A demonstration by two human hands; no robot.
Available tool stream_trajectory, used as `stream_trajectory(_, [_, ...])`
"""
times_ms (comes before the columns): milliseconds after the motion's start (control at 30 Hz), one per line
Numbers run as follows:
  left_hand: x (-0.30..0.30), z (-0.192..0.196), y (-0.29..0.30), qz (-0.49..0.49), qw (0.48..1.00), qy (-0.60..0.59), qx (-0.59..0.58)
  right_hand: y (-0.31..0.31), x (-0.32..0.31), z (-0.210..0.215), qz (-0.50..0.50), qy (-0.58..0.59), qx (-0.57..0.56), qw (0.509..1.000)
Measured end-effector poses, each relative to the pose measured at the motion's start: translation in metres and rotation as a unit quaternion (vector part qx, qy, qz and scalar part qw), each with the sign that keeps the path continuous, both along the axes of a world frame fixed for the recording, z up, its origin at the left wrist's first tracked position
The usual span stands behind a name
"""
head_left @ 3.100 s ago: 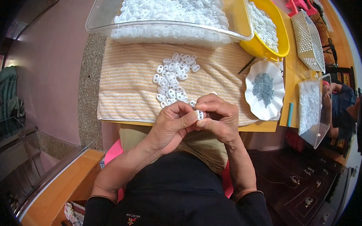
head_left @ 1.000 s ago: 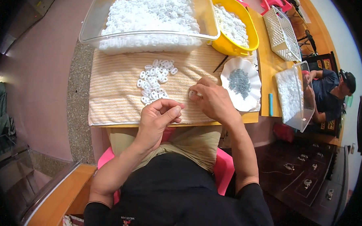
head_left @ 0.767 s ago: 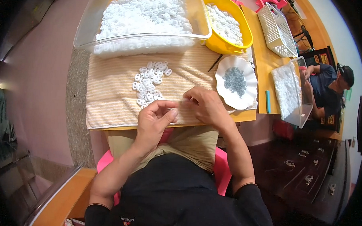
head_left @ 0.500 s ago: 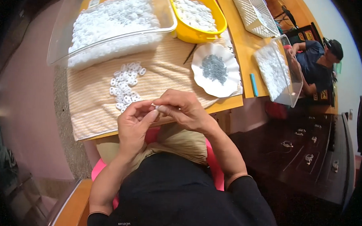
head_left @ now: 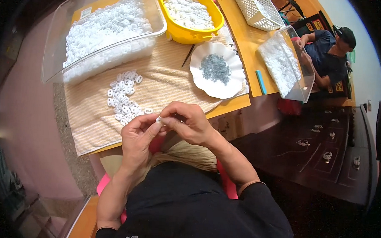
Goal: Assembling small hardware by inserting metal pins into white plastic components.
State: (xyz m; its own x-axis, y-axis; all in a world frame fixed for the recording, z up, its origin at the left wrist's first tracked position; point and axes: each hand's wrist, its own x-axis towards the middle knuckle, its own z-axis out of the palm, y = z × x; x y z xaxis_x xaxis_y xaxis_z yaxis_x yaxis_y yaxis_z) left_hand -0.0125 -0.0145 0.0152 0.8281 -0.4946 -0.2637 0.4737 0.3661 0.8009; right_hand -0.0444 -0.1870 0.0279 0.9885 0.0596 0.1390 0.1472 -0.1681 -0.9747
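Between the fingertips of both hands is a small white plastic piece [head_left: 158,119], mostly hidden by them. My left hand [head_left: 135,138] pinches it with thumb and forefinger from one side. My right hand [head_left: 189,124] pinches it from the other, thumb and bent forefinger meeting. Both hands are in front of the table's near edge, above my lap. Just beyond my left fingers lies a loose pile of white oval pieces with two holes each [head_left: 125,100]. Farther right, a white scalloped plate [head_left: 234,87] holds a heap of small grey parts [head_left: 214,69].
A clear bin [head_left: 159,31] full of white pieces stands at the far left on a striped cloth [head_left: 88,127]. Beside it are a yellow tub [head_left: 218,26] and a dark stick [head_left: 187,56]. A blue tool [head_left: 260,82] lies right. A co-worker [head_left: 329,57] sits behind another clear bin [head_left: 309,88].
The whole view has shifted slightly, so the table things appear farther left. Both hands stay together, and a bit more of the white piece shows between the fingertips.
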Motion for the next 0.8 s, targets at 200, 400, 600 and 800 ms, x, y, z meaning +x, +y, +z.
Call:
stream_trajectory(200, [-0.002, 0.003, 0.002, -0.013, 1.000, 0.014, -0.003, 0.001, -0.005, 0.011, -0.004, 0.034, 0.006, 0.999])
stream_trajectory(400, [0.001, -0.001, 0.002, 0.019, 0.999, 0.034, -0.021, -0.037, -0.020, 0.022, -0.148, 0.006, -0.031, 0.989])
stream_trajectory(600, [0.005, -0.002, 0.008, 0.009, 0.993, 0.099, -0.068, -0.147, -0.040, 0.017, -0.423, -0.062, -0.458, 0.779])
stream_trajectory(800, [0.005, -0.009, 0.006, 0.019, 0.990, 0.114, -0.086, -0.219, -0.071, -0.020, -0.391, -0.019, -0.641, 0.660])
